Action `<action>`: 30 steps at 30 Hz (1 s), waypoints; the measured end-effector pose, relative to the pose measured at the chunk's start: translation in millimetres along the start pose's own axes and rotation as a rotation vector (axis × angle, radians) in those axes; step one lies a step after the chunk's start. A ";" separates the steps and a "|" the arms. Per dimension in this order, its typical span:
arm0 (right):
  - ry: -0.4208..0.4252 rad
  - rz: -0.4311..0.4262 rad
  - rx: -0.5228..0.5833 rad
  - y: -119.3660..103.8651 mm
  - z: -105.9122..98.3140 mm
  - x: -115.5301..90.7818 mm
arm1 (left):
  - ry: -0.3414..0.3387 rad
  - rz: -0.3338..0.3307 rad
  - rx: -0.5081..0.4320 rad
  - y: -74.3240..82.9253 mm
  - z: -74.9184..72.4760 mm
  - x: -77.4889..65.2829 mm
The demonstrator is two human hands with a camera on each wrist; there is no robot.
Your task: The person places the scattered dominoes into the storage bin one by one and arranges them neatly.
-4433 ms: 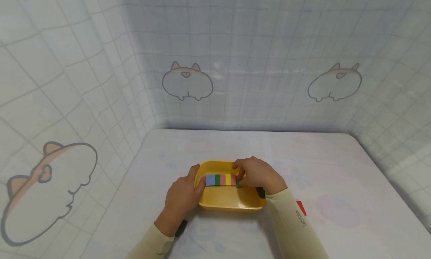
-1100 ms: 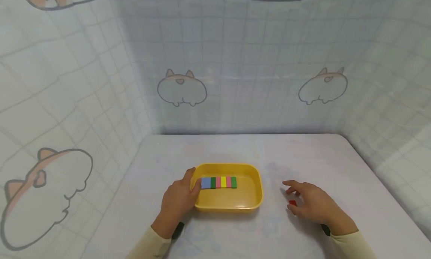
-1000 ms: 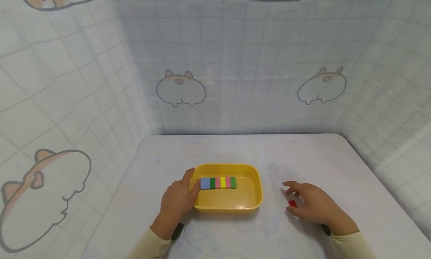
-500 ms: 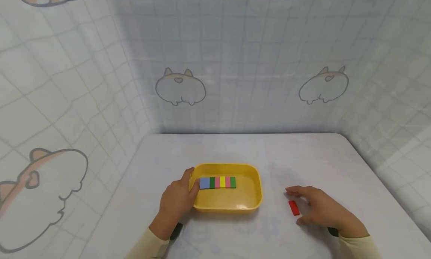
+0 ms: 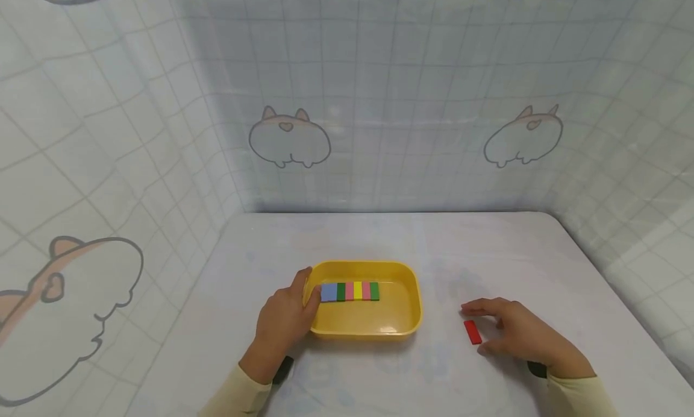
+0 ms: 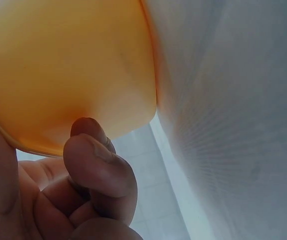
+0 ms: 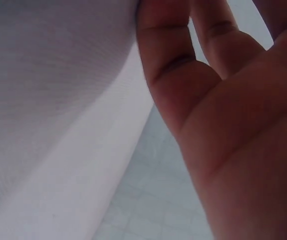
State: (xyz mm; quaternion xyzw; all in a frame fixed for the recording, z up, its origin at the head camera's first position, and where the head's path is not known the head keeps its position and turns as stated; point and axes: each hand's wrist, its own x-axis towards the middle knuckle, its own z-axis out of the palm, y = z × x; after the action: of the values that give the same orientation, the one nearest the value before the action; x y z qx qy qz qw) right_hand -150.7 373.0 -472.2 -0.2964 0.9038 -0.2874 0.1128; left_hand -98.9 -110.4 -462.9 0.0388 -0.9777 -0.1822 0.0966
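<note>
A shallow yellow tray [image 5: 374, 320] sits mid-table in the head view. My left hand [image 5: 284, 317] grips its left edge, thumb over the rim; in the left wrist view, curled fingers [image 6: 101, 167] lie against the tray's outer wall [image 6: 78, 65]. Inside the tray runs a flat row of small tiles: blue [image 5: 329, 293], dark green [image 5: 341, 292], pink [image 5: 349, 291], yellow [image 5: 358, 291], pink again and a green tile [image 5: 375, 291] at the right end. Right of the tray, one red tile [image 5: 473, 332] lies on the table between the spread thumb and fingers of my right hand [image 5: 523, 332], which holds nothing.
The pale, faintly patterned table [image 5: 347, 236] ends at a back edge against a grid-printed curtain [image 5: 406, 103] with cartoon animal drawings. Similar sheets hang at the left and right sides. A dark wrist device [image 5: 283, 370] shows under the left wrist.
My right hand has gone from the green tile at the row's end to the red tile on the right, then drawn back slightly, uncovering it. My left hand stays on the tray.
</note>
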 end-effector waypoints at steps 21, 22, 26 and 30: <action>0.041 -0.024 0.035 13.1 -0.3 6.7 | -0.004 0.000 0.004 -0.8 1.9 5.8; 0.042 -0.022 0.039 13.1 -0.4 7.0 | -0.005 0.000 0.003 -0.6 1.8 5.9; 0.035 0.001 0.029 12.7 -1.2 8.0 | 0.001 0.006 -0.001 0.0 2.5 6.4; 0.039 0.016 0.013 11.4 -2.3 10.6 | 0.004 0.006 -0.001 1.3 1.5 7.1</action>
State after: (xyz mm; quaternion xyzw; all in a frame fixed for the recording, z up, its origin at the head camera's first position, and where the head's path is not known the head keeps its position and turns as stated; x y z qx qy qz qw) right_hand -165.3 375.1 -477.4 -0.2828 0.9063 -0.2979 0.0995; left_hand -106.2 -109.4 -462.6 0.0359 -0.9776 -0.1825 0.0989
